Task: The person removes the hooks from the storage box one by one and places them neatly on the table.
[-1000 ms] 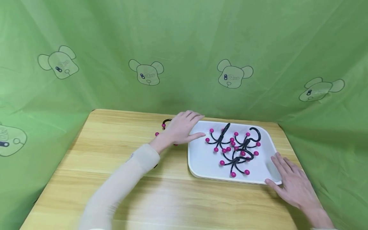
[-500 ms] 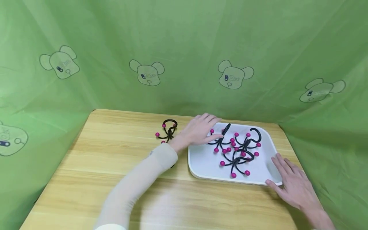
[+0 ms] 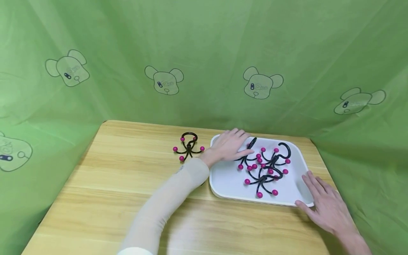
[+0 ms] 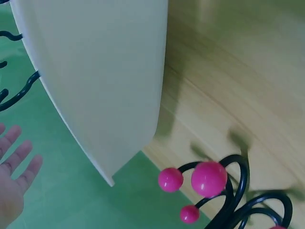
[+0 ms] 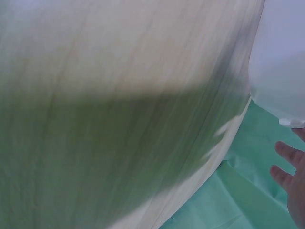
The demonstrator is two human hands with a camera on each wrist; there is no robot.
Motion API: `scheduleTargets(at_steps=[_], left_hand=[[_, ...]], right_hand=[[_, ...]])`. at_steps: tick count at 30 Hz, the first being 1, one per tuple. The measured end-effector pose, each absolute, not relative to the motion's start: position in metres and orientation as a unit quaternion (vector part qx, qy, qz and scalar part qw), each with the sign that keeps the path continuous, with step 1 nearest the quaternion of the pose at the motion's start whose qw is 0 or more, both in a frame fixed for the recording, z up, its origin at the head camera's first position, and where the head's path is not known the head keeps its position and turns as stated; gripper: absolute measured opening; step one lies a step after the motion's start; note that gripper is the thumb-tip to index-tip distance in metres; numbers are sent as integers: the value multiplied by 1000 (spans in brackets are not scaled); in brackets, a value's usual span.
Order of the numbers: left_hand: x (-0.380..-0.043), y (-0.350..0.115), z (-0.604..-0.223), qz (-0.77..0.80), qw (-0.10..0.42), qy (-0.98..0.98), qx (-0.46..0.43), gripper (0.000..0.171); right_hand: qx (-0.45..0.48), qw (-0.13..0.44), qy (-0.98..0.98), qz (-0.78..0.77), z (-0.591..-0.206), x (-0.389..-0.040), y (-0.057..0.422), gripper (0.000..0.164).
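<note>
In the head view my left hand (image 3: 231,146) reaches over the left part of a white tray (image 3: 223,184). Its thumb overlaps a black claw massager (image 3: 252,142) with pink ball tips and a looped handle. The left wrist view shows the fingers (image 4: 21,155) spread, with nothing between them. Two more massagers lie in the tray, one at the right (image 3: 275,159) and one in front (image 3: 262,179). My right hand (image 3: 326,205) lies against the tray's front right corner, fingers spread along the rim. In the right wrist view only part of that hand (image 5: 298,186) shows beside the tray wall.
Left of the tray, another claw massager (image 3: 189,147) lies on the wooden table (image 3: 121,170). A dark tip (image 3: 202,183) peeks out by the left sleeve (image 3: 169,202), which hides what is under it. A green curtain (image 3: 204,39) with bear heads hangs behind and at both sides.
My left hand has moved right, from the tray's left edge to over the tray beside the back-left massager. The massager on the table has come into view. The right hand stays put.
</note>
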State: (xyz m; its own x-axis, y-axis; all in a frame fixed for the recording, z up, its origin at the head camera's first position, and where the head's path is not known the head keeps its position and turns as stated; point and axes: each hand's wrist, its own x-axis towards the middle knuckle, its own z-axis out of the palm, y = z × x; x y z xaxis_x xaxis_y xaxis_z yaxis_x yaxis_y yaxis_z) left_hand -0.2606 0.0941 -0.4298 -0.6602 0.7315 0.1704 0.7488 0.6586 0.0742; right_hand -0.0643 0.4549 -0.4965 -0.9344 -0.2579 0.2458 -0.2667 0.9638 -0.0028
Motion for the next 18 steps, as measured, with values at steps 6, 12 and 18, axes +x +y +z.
scheduleTargets(at_steps=[6, 12, 18], left_hand=[[-261, 102, -433, -77, 52, -914, -395, 73], [-262, 107, -434, -76, 53, -919, -384, 72], [-263, 111, -437, -68, 49, -920, -382, 69]], right_hand=[[133, 122, -983, 18, -495, -63, 454, 96], [134, 121, -983, 18, -495, -64, 454, 95], [135, 123, -983, 17, -495, -64, 454, 95]])
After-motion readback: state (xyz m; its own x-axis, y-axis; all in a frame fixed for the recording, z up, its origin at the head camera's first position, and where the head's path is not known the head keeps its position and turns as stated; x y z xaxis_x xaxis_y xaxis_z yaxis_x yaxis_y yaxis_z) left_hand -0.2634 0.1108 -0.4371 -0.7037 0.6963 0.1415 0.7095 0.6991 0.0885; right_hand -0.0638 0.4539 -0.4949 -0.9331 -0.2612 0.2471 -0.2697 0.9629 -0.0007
